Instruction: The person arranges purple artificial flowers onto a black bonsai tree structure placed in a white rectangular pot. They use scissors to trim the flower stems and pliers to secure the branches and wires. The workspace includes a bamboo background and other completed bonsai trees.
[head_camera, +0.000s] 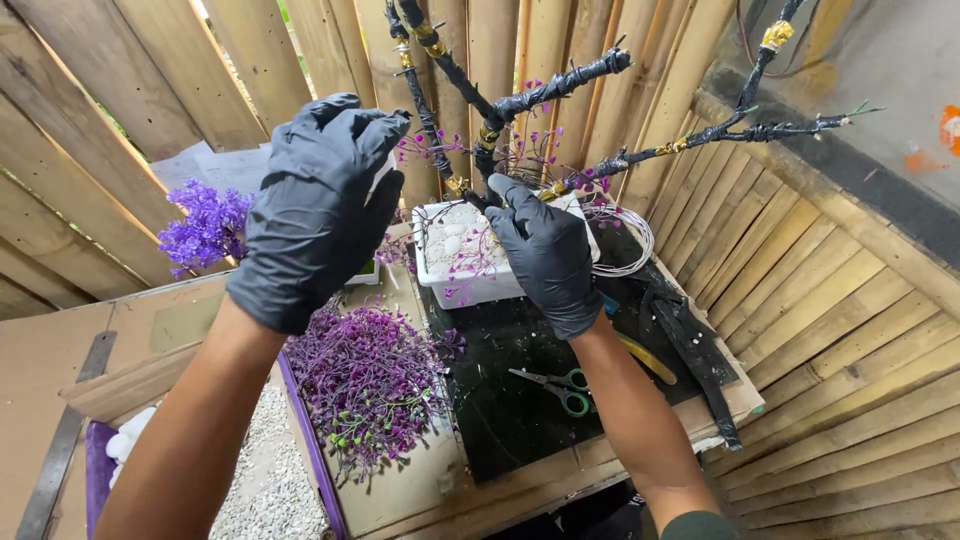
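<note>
**Gloved hands at a wrapped tree, hemmed by bamboo**

Bamboo slats crowd the surface (520, 470) behind and right. Right hand (545, 255) pinches a black-wrapped branch (555, 90) over the white pot (470, 285); left hand (320, 205) hovers, fingers loosely curled, above purple sprigs (370, 380). Scissors (555, 385) lie near the front edge.

soft, even daylight covered the scene, bright but never harsh. slivers of overexposed sky burned white through the gaps in the bamboo fence (150, 90). shadows stayed faint and diffuse. a dull sheen sat on the black gloves. focus held sharp centrally; wide-angle bending splayed the slats outward at the edges.
</note>
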